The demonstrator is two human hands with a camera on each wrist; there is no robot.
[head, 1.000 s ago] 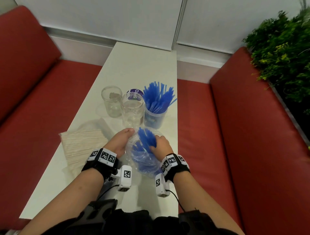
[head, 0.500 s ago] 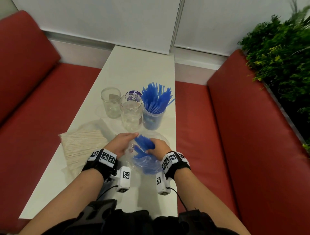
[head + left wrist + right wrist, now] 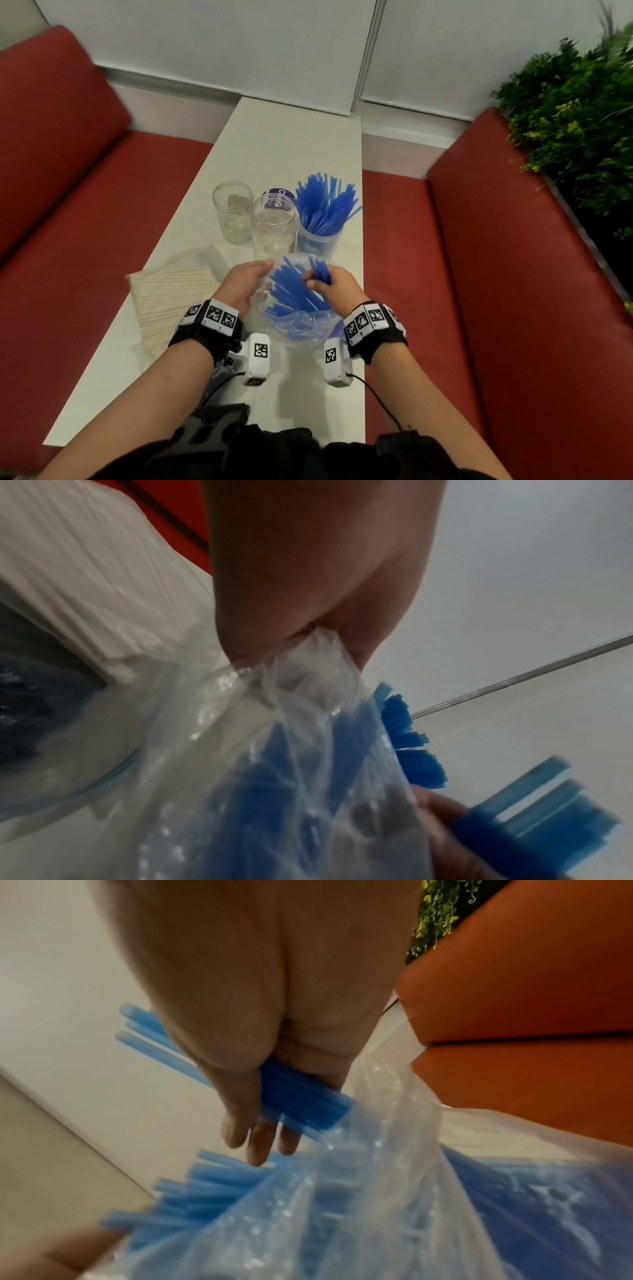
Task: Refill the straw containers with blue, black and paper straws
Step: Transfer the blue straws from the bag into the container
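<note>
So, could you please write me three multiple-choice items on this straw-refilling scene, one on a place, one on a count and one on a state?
1. Where do the paper straws lie?
A. On the table, left of the left hand
B. In a clear cup
C. On the right bench

2. How many of the three cups at mid-table hold straws?
A. None
B. One
C. Three

3. What is the right hand doing?
A. Resting flat on the table
B. Gripping a bundle of blue straws
C. Holding a cup

Key: 1 A, the pale pile lies flat on the table beside the left hand. 2 B, only the right-hand cup holds straws; the two cups left of it look empty. 3 B, its fingers curl round blue straws at the mouth of the plastic bag.
</note>
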